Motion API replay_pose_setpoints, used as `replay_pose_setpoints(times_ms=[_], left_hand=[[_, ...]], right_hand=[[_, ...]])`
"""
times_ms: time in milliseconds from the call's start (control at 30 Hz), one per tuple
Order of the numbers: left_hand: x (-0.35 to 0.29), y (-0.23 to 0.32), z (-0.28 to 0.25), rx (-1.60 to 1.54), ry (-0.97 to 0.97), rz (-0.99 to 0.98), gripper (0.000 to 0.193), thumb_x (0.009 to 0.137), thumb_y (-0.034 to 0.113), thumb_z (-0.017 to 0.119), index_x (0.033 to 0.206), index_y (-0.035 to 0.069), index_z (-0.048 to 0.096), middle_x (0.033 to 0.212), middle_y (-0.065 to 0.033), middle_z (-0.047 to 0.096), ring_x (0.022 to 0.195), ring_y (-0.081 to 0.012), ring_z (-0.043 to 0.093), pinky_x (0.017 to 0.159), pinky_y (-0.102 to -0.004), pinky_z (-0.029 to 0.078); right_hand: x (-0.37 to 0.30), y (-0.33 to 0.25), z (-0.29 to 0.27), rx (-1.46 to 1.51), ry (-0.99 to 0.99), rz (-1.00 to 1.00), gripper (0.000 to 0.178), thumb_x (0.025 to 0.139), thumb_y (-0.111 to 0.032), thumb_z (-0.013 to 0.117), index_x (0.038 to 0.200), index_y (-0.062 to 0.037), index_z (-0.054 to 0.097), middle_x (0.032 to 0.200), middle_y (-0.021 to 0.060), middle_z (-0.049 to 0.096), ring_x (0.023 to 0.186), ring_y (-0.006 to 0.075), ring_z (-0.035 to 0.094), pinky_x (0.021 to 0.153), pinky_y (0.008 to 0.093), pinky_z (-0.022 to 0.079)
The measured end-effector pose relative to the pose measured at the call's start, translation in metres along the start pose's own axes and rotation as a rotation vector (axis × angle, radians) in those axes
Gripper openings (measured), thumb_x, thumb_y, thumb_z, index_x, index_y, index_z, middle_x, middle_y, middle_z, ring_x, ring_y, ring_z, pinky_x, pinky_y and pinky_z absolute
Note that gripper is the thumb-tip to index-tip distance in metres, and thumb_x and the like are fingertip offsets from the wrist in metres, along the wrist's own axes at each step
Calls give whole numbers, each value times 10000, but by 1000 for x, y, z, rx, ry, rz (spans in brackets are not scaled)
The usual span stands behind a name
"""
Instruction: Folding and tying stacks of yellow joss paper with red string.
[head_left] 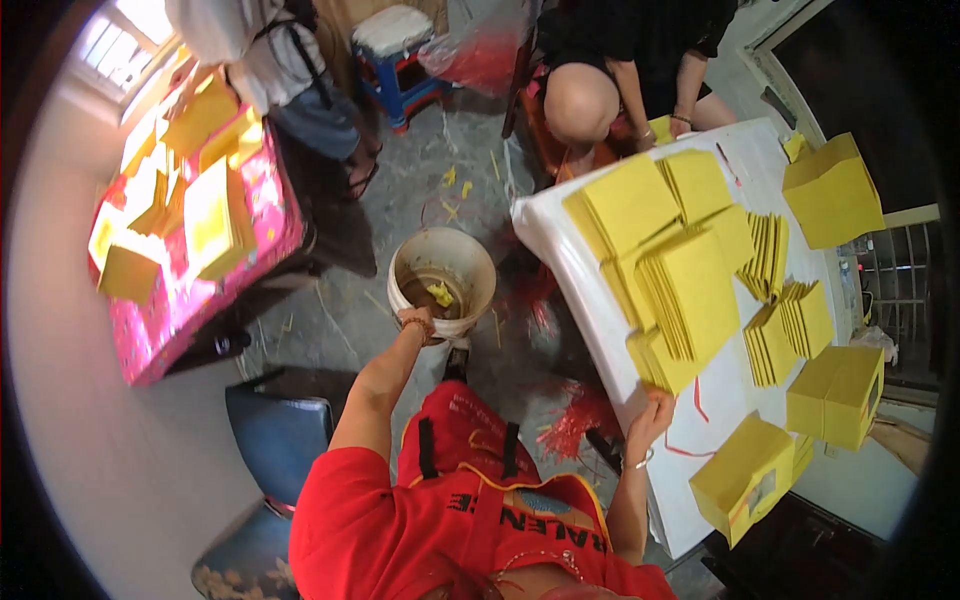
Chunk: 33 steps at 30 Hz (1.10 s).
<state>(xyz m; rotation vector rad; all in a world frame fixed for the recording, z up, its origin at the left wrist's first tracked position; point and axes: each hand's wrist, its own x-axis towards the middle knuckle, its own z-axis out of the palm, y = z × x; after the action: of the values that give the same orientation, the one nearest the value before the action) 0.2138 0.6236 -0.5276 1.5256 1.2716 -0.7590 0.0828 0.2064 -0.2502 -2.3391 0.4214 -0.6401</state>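
My left hand [415,322] is closed on the near rim of a round white bucket [400,290] that is above the floor or standing on it; I cannot tell which. Inside, the bucket looks dirty brown, with a crumpled yellow scrap [440,293] at the bottom. At the left edge of the white-covered table my right hand [650,412] has its fingers curled together, beside the near corner of a stack of folded yellow paper [690,290]. Whatever those fingers hold, if anything, is hidden.
Yellow boxes [742,478] and red strips [700,400] lie on the white table [600,300]. A seated person [650,60] works at its far end. Left stands a pink-covered table [265,215] with more yellow pieces, a person beside it. Red strands [580,420], a blue stool [395,75] and a dark chair [275,420] occupy the floor.
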Motion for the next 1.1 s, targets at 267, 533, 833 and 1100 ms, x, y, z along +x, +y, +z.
replay_pose_setpoints(times_ms=[267, 533, 833, 1100], left_hand=[[34, 129, 14, -1152, 58, -188, 498, 841, 239, 432, 1312, 100, 347, 1311, -112, 411, 1032, -260, 496, 784, -349, 442], [80, 174, 35, 17, 128, 208, 451, 746, 71, 599, 1112, 50, 337, 1118, -179, 466, 933, -303, 520, 733, -392, 444], [132, 151, 23, -632, -325, -364, 509, 827, 243, 474, 1261, 13, 341, 1316, -195, 397, 1162, -328, 429, 961, -389, 342], [117, 90, 42, 94, 74, -50, 431, 831, 275, 537, 1194, 95, 392, 1164, -115, 507, 979, -255, 531, 891, -398, 382]], right_hand=[[-21, -2, 41, -439, 90, -186, 78, 776, -53, 458, 763, -27, 531, 772, 124, 537, 766, 295, 491, 693, 385, 345], [-14, 5, 51, -593, 38, -136, 103, 761, -42, 473, 829, -4, 541, 727, 167, 525, 634, 341, 481, 554, 412, 350], [-11, 2, 58, -566, 52, -152, 106, 761, -21, 470, 826, 17, 545, 691, 178, 498, 623, 342, 467, 561, 416, 345], [-21, 10, 47, -577, -10, -83, 122, 782, -24, 478, 883, 6, 540, 777, 177, 502, 732, 344, 460, 645, 413, 335]])
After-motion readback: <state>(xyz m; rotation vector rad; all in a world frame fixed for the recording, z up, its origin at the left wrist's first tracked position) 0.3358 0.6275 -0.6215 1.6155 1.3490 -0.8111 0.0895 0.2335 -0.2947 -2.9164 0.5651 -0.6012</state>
